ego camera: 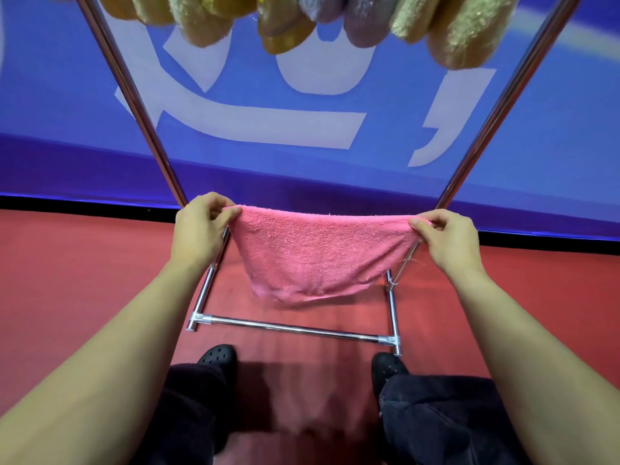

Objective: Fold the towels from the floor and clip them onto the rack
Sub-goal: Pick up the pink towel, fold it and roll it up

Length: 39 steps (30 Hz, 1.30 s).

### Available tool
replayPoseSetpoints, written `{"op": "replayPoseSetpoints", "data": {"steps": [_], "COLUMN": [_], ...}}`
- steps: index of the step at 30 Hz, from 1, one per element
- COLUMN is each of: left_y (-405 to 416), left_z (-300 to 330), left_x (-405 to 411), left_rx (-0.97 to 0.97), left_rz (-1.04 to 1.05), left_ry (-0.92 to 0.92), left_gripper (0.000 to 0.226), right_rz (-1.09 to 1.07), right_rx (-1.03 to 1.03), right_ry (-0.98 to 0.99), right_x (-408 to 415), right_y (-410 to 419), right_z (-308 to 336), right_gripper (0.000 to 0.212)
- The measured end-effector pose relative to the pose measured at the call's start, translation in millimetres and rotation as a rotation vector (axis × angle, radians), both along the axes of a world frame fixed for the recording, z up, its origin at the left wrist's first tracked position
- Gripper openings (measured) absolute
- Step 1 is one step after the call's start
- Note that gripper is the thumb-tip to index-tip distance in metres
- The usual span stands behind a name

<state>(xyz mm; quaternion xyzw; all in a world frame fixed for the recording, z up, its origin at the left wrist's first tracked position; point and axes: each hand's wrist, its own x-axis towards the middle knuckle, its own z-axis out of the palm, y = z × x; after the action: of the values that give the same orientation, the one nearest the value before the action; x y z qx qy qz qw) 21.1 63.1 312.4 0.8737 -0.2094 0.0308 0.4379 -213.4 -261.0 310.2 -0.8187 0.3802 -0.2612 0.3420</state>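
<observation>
Hanging pink towel [318, 260], left hand [198, 229] grip, right hand [449, 243] grip, top corners

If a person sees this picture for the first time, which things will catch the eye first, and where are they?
First comes the pink towel, stretched in the middle of the view between the left hand and the right hand, each pinching an upper corner. Next, a row of folded towels, yellow, tan and lilac, hangs along the top edge. The chrome rack stands on the red floor before a blue banner.
</observation>
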Motion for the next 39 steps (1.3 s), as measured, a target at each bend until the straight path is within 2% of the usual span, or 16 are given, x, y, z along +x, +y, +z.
{"op": "replayPoseSetpoints", "data": {"steps": [2, 9, 13, 16, 20, 24, 27, 30, 34, 39], "left_y": [0, 1, 5, 6, 5, 1, -9, -23, -41, -65], "left_z": [-3, -2, 0, -1, -5, -9, -3, 8, 18, 27], "left_x": [2, 2, 0, 2, 1, 0, -5, -19, -39, -67], "left_rx": [-0.034, -0.307, -0.473, -0.524, -0.502, -0.452, -0.524, -0.631, -0.717, -0.737], "left_rz": [0.0, 0.071, 0.09, 0.056, 0.003, 0.111, 0.172, 0.176, 0.105, 0.015], "left_ry": [0.049, 0.272, 0.394, 0.482, 0.584, 0.578, 0.597, 0.657, 0.738, 0.8], "left_gripper": [0.013, 0.025, 0.022, 0.011, 0.008, 0.009, 0.016, 0.012, 0.011, 0.01], "right_rz": [0.016, 0.049, 0.06, 0.05, 0.013, -0.023, -0.034, -0.018, 0.024, 0.086], "right_rx": [-0.009, 0.331, 0.55, 0.682, 0.6, 0.643, 0.72, 0.709, 0.706, 0.696], "right_ry": [-0.015, -0.197, -0.335, -0.395, -0.29, -0.269, -0.32, -0.339, -0.362, -0.373], "right_x": [1, -3, -6, -7, -8, -5, 2, 10, 22, 40], "right_y": [-1, -2, -1, -3, -3, 2, 11, 24, 50, 89], "right_z": [0, 5, 9, 8, 6, 4, 12, 23, 36, 41], "right_gripper": [0.009, 0.018, 0.013, 0.009, 0.006, 0.013, 0.014, 0.013, 0.011, 0.008]}}
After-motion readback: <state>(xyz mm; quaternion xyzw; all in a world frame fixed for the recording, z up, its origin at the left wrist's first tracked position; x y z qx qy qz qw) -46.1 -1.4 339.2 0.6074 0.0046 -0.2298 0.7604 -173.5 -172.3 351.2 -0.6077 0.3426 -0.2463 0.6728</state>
